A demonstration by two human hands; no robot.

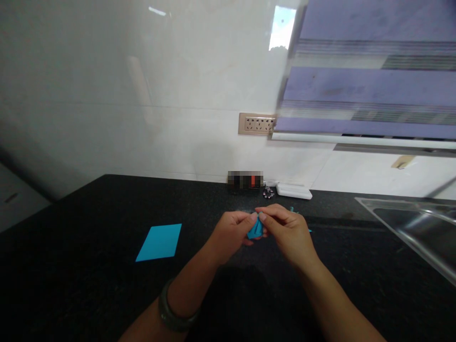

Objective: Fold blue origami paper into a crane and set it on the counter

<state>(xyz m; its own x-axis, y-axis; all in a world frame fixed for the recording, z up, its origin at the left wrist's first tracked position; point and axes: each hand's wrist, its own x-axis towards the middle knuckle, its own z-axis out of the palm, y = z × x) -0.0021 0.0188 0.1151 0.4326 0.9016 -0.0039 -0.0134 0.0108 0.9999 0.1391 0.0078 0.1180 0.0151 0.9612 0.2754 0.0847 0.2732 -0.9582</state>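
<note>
Between my two hands is a small piece of folded blue paper [255, 230], held above the dark countertop [107, 294]. My left hand [234, 232] pinches its left side, thumb on top. From the right, my right hand [287, 230] grips the upper edge with thumb and fingers, the thumbs nearly meeting. Part of the paper is hidden behind the fingers. A flat sheet of blue paper [160, 242] lies on the counter to the left of my hands. Behind my right hand, small bits of something blue-green [293, 210] peek out, mostly covered.
Along the wall stand a dark blurred-out box [245, 180], a beaded band [268, 192] and a white flat case [294, 191]. A metal sink [420, 228] is set in at the right. Above are a wall socket [256, 124] and a purple blind [356, 90].
</note>
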